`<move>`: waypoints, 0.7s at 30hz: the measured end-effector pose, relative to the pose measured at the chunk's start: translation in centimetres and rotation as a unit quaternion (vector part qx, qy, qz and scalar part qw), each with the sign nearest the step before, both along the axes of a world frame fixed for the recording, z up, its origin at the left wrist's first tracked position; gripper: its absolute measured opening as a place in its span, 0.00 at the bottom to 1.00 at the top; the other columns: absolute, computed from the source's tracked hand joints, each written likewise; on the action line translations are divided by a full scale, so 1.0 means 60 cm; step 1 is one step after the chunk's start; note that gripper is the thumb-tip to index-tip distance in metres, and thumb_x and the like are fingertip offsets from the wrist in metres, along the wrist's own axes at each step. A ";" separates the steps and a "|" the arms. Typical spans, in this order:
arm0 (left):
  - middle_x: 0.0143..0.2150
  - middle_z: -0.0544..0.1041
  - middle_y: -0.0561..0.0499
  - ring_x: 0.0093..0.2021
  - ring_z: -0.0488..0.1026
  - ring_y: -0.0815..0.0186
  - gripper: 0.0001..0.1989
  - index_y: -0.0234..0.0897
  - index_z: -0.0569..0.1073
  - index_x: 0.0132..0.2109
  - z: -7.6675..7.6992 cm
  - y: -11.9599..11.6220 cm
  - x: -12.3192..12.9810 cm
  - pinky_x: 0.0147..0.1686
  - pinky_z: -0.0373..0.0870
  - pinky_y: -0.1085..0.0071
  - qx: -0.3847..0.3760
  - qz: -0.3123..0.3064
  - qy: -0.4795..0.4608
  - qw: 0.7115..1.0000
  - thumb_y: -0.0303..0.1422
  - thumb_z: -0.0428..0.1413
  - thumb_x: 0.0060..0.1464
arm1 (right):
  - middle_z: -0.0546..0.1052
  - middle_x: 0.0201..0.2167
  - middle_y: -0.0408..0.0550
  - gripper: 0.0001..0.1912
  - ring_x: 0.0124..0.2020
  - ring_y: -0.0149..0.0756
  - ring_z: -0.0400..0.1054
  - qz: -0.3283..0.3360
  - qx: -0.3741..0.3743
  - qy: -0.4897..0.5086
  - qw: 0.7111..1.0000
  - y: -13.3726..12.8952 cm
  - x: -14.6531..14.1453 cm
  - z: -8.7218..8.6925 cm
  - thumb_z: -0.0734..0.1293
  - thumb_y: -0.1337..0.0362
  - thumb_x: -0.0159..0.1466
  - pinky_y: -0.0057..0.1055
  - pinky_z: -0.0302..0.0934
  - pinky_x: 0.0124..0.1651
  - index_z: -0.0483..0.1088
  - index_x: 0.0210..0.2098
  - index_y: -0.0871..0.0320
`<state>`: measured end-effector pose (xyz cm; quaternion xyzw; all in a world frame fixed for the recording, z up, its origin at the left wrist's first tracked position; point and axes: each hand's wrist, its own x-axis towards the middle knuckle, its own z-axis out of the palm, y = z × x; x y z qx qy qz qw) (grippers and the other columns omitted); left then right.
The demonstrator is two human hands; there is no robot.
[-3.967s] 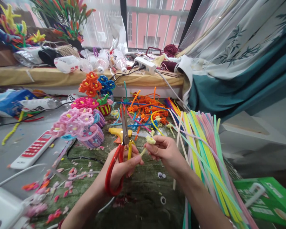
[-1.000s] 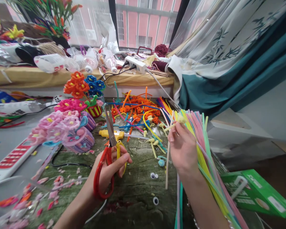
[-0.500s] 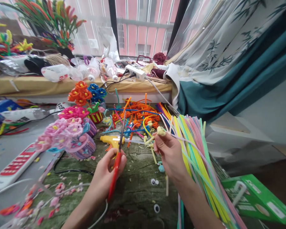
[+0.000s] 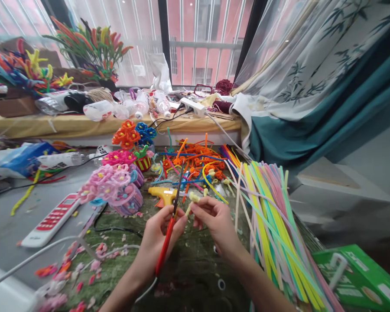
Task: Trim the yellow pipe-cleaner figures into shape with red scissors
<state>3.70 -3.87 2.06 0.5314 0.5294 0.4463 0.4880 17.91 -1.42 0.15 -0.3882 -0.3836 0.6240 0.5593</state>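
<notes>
My left hand [image 4: 152, 230] is closed around red-handled scissors [image 4: 164, 249], with the blades pointing up and away from me. In my right hand [image 4: 218, 224], thumb and fingers pinch a small pale-yellow fuzzy pipe-cleaner piece [image 4: 194, 197] with a knotted top. Its lower stem reaches down to the left fingertips, which seem to touch it. Just behind the hands lies a yellow hot glue gun [image 4: 160, 192]. Farther back is a heap of orange pipe-cleaner pieces [image 4: 199, 154]. A googly eye [image 4: 221, 284] rests on the table below my right hand.
A thick bundle of pastel pipe cleaners [image 4: 263, 203] lies to the right, beside a green box [image 4: 360, 273]. Pipe-cleaner flower pots [image 4: 126, 200] stand on the left near a white power strip [image 4: 50, 222]. Cables cross the left side. Plastic bottles [image 4: 99, 110] line the windowsill.
My right hand has moved left and down with the pale-yellow piece, bringing it to my left fingers. The left hand, still holding the scissors, has shifted slightly right. The view has swung a little left.
</notes>
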 end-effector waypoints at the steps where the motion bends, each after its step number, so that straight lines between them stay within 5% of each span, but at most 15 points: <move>1: 0.20 0.68 0.59 0.19 0.59 0.74 0.14 0.37 0.73 0.30 -0.001 0.000 0.000 0.18 0.54 0.77 -0.001 -0.002 0.002 1.000 0.41 0.66 0.47 | 0.74 0.17 0.40 0.16 0.17 0.27 0.65 0.000 -0.001 -0.002 1.000 0.000 -0.001 -0.001 0.79 0.55 0.50 0.25 0.57 0.20 0.73 0.24 0.59; 21: 0.22 0.68 0.59 0.19 0.60 0.74 0.15 0.36 0.71 0.32 -0.014 0.006 -0.006 0.20 0.57 0.77 0.043 0.003 0.054 0.998 0.44 0.58 0.56 | 0.75 0.22 0.42 0.10 0.21 0.29 0.66 0.055 0.046 -0.123 0.990 0.000 0.005 -0.010 0.74 0.58 0.55 0.26 0.60 0.25 0.75 0.29 0.59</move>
